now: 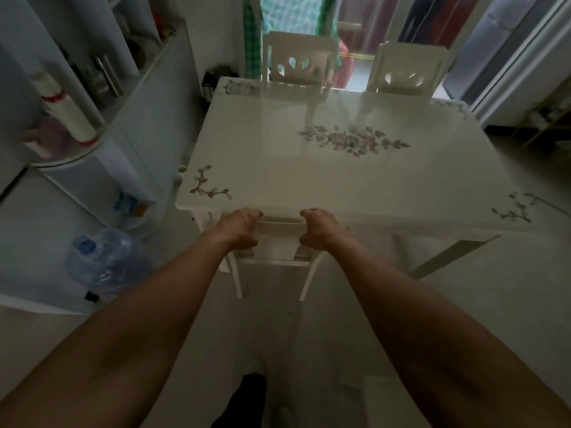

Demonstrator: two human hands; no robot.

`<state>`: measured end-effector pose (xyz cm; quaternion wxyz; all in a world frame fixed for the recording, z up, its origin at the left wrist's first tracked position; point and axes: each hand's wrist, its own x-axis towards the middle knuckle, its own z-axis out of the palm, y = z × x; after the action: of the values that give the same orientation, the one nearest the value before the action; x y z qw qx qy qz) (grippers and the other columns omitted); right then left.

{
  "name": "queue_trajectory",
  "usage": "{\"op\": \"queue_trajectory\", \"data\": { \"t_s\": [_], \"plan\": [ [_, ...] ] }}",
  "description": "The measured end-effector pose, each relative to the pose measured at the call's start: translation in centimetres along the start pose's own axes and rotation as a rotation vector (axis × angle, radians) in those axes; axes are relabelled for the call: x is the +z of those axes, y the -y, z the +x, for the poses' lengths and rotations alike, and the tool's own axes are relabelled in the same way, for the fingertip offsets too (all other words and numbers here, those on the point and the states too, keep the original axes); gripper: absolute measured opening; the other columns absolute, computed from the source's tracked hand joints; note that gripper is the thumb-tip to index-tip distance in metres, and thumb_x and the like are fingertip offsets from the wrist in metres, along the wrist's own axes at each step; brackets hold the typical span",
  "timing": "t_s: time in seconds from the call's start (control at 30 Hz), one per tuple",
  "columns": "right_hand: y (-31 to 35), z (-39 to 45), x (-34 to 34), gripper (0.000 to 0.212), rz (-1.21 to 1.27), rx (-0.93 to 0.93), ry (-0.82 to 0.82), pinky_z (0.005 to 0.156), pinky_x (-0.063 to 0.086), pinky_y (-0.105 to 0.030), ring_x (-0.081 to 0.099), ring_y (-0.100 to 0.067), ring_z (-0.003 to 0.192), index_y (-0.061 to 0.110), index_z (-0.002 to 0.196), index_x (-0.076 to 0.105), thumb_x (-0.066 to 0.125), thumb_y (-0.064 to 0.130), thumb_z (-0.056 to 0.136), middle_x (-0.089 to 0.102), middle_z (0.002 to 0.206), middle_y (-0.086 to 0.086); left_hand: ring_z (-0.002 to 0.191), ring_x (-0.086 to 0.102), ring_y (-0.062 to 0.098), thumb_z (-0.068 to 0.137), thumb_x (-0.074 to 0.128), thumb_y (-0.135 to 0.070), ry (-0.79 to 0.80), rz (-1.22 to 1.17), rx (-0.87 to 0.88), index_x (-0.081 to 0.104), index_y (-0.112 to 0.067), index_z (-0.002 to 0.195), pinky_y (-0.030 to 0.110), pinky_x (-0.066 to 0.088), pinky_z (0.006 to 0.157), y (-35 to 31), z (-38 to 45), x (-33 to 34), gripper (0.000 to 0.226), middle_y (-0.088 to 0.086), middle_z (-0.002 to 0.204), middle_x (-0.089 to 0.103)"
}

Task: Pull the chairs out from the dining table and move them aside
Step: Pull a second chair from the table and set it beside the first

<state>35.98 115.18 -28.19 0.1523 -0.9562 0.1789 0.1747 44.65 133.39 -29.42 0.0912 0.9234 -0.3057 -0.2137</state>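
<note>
A white dining table (355, 183) with flower prints fills the middle of the view. A white chair (279, 242) is tucked under its near edge; only the backrest top and two rear legs show. My left hand (239, 228) grips the left end of the backrest top. My right hand (319, 228) grips the right end. Two more white chairs stand at the far side, one on the left (296, 61) and one on the right (408, 69), their carved backs rising above the tabletop.
A rounded white shelf unit (92, 125) with bottles stands close on the left. A large blue water bottle (102, 261) lies on the floor beside it. A glass door frame (519, 57) is at the right. Pale tiled floor (355, 350) stretches toward me.
</note>
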Motion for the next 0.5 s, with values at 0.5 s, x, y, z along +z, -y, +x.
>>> {"op": "queue_trajectory", "data": {
  "t_s": [0.5],
  "plan": [
    [-0.4, 4.7, 2.4, 0.037, -0.254, -0.022, 0.164, 0.088, 0.05, -0.03, 0.063, -0.029, 0.116, 0.012, 0.118, 0.065, 0.057, 0.03, 0.088, 0.067, 0.123, -0.01, 0.091, 0.064, 0.024, 0.071, 0.055, -0.019, 0.126, 0.218, 0.162, 0.063, -0.034, 0.103, 0.029, 0.04, 0.061, 2.6, 5.3, 2.3, 0.037, -0.002, 0.099, 0.07]
  ]
}}
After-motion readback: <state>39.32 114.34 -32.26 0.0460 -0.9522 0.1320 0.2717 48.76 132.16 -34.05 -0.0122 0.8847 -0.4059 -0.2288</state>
